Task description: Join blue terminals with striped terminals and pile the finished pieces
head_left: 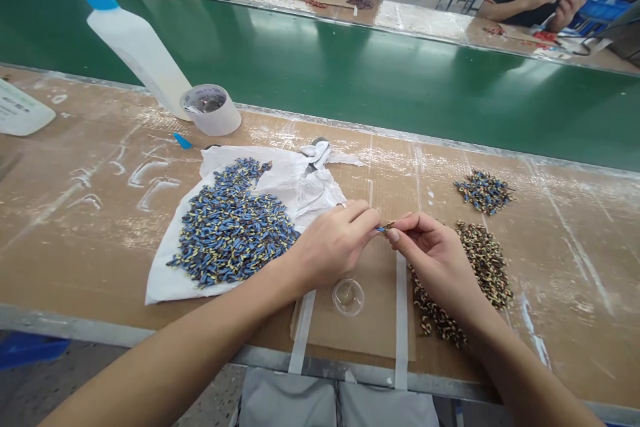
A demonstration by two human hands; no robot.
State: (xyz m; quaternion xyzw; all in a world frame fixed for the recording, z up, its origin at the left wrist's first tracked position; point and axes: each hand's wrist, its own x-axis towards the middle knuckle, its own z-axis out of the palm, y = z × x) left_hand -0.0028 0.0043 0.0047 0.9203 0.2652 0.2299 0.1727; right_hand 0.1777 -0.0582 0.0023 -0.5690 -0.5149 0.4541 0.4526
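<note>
My left hand (pixel 334 240) and my right hand (pixel 434 253) meet over a taped-down cardboard pad (pixel 370 327), and both pinch one small blue part (pixel 382 229) between their fingertips. To the left, a big heap of blue and yellow parts (pixel 231 227) lies on a white plastic sheet (pixel 300 180). A pile of brown wound parts (pixel 483 260) lies under and beside my right wrist. A small clear dish (pixel 348 296) sits on the pad below my hands.
A smaller heap of blue parts (pixel 484 190) lies at the right. A white squeeze bottle with blue nozzle (pixel 131 40) leans over a tape roll (pixel 212 109) at the back left. A green conveyor belt (pixel 350 73) runs behind the bench; other people work across it.
</note>
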